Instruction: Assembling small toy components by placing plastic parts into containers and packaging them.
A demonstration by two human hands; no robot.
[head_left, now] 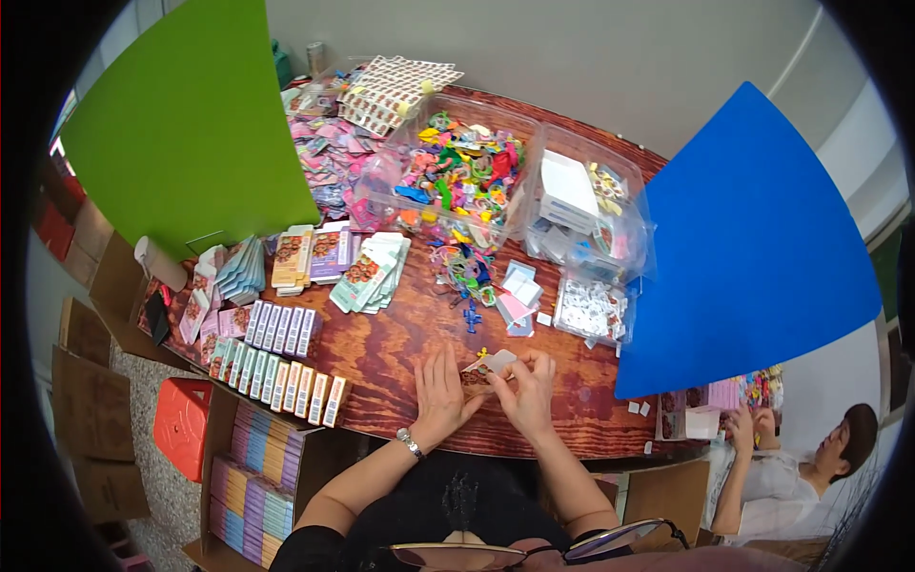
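My right hand (529, 393) pinches the white edge of a small printed carton (475, 376) in front of me on the table. Fingers outstretched and close together, my left hand (439, 389) lies along the carton's left side; I cannot tell if it touches it. Just beyond the carton is a small yellow plastic piece (483, 353). Farther off, a blue plastic piece (471, 318) lies below a loose heap of colourful plastic pieces (464, 271). Several small clear and pink sheets (518, 303) lie right of that heap.
Rows of small finished-looking cartons (276, 367) stand at left, with flat carton stacks (372, 272) behind. Clear bins (522, 195) hold plastic pieces and a white box (569, 191). A green panel (191, 124) and a blue panel (762, 248) flank the table. Another person (786, 477) works at right.
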